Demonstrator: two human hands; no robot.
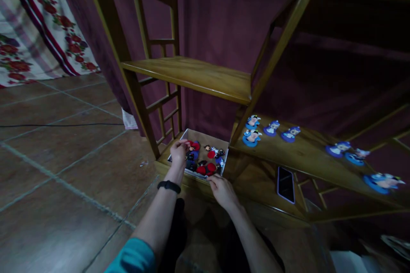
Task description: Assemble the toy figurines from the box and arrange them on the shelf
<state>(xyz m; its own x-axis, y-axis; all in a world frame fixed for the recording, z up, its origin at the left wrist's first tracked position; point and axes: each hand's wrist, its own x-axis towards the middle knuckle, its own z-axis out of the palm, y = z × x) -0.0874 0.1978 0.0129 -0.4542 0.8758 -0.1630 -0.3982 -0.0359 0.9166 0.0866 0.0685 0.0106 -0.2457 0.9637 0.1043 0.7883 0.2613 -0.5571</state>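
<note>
We judge the work partway: blue-based figurines point(251, 137) stand on the shelf point(309, 153), while others lie in the open box point(211, 138). The left hand point(178, 152) meets a red figurine point(194, 146), the right hand point(223, 191) the box's near rim; whether the fingers grasp, we cannot tell.

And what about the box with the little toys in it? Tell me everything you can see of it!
The box is shallow and open on top, with whitish edges and a brown inside. It looks like cardboard. Red, blue and black toy figures lie inside. It sits on a low wooden board, at the left end. The left hand reaches over its left side; the right hand's fingers seem to touch its front edge.
</note>
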